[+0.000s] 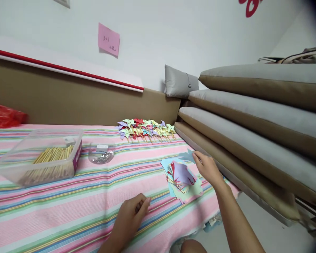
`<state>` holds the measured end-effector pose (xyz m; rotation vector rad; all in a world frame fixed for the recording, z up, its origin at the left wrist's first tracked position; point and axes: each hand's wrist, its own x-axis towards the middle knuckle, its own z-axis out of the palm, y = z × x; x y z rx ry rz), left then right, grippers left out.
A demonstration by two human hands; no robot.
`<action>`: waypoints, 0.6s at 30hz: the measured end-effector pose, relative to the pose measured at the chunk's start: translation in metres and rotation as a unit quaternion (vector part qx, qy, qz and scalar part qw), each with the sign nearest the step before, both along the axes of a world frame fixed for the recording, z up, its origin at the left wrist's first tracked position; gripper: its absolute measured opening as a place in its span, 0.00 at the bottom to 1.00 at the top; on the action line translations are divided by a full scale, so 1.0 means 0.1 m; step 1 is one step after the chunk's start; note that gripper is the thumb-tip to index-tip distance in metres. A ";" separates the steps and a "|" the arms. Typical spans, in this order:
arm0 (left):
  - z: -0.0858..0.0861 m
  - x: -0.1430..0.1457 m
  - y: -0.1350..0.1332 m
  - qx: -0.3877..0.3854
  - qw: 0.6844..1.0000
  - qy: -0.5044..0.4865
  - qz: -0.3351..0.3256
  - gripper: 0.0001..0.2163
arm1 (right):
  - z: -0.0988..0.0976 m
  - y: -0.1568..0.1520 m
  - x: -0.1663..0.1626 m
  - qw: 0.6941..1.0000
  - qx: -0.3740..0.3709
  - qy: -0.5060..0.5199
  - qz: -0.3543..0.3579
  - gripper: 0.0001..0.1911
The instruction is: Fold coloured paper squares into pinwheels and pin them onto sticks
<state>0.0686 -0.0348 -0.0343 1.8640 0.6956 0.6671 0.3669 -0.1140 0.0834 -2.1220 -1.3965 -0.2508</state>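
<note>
My right hand [207, 168] pinches a blue paper piece [187, 155] with pointed, cut edges, blurred a little by motion. It is above the far right side of a pile of cut paper pieces [183, 174]. The pile has a purple piece on top, red and yellow edges fanned beneath it, and blue and green sheets at the bottom. My left hand [131, 216] hangs over the striped cloth [94, 203], left of the pile and nearer to me. Its fingers are curled, thumb against forefinger, and nothing shows between them.
Finished paper pinwheels [147, 130] on sticks lie in rows at the back. On the left stand a clear plastic box [76, 154] of wooden sticks and a round clear container [102, 154] of small metal pieces. Stacked cushions [252, 123] border the right side. A red bag [5, 116] lies far left.
</note>
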 end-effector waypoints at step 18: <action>0.36 -0.22 0.32 -0.339 0.886 -0.296 0.109 0.32 | -0.59 0.89 -1.61 0.756 0.023 0.593 0.276 0.20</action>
